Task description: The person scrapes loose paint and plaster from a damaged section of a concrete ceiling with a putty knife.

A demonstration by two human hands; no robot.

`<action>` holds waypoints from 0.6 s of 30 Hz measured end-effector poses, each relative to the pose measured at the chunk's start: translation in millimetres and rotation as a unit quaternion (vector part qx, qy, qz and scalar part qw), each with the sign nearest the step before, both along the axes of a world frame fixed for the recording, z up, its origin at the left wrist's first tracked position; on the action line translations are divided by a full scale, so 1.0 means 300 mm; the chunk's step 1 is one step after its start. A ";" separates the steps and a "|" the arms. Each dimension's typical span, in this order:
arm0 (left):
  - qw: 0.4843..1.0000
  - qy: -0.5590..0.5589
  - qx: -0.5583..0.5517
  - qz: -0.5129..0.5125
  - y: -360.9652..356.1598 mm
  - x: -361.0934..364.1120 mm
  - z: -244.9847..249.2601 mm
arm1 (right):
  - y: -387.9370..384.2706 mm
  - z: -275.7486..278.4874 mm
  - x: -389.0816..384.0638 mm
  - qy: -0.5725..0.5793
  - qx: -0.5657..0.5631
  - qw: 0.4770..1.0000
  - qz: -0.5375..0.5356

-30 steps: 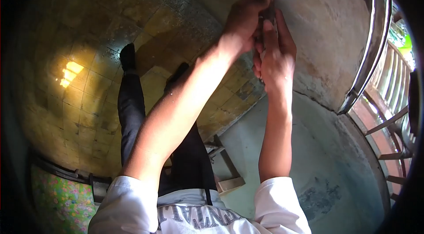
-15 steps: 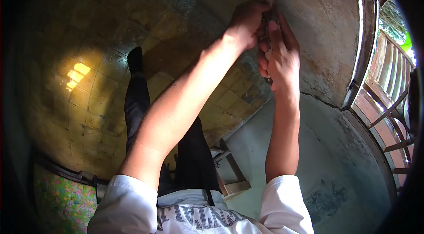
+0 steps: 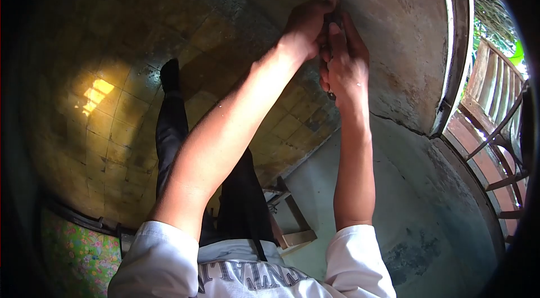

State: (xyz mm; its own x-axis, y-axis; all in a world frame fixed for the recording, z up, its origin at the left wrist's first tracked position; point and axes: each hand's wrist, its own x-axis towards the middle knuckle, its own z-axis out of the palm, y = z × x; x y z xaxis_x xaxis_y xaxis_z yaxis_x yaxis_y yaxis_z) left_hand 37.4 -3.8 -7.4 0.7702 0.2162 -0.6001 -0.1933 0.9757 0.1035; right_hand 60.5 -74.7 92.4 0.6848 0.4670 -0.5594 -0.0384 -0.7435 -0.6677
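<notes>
Both of my hands are raised to a worn, peeling wall and grip one narrow, dark tool. Around its upper part curl the fingers of my left hand, with the thumb pressed near the upper end. Lower down, my right hand wraps the tool, one finger lying along it and another stretched up beside it. The tool's dark lower end peeps out below the right fingers. Its upper end is at or close to the wall; shadow and fingers hide its exact kind and whether it touches.
A yellow tiled floor spreads at left, with a bright sun patch. Behind my legs stands a wooden frame. Flowered cloth lies at lower left. At right, a window frame opens onto a wooden railing.
Both hands and the tool have shifted slightly left and up along the wall in view. The grip looks the same.
</notes>
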 end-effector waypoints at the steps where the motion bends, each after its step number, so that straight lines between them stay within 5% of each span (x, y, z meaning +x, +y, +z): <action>1: 1.000 0.010 0.000 0.005 -0.017 0.010 -0.009 | -0.002 -0.012 0.027 0.020 0.009 0.999 0.027; 4: 0.987 -0.066 0.050 0.138 -0.008 0.068 -0.132 | 0.035 -0.035 0.114 0.036 -0.009 0.996 0.085; 7: 0.983 -0.159 0.014 0.089 0.098 -0.008 -0.201 | 0.125 -0.059 0.071 0.000 -0.022 0.994 0.104; 10: 0.997 0.055 0.043 -0.037 0.034 -0.061 -0.116 | -0.015 -0.109 0.024 0.022 0.066 0.996 0.062; 15: 0.993 0.069 0.098 0.020 -0.037 -0.127 0.017 | -0.060 -0.061 -0.055 0.129 0.069 0.989 -0.013; 18: 0.976 0.116 0.184 -0.023 -0.017 -0.163 0.050 | -0.080 -0.105 -0.103 0.173 0.165 0.970 -0.049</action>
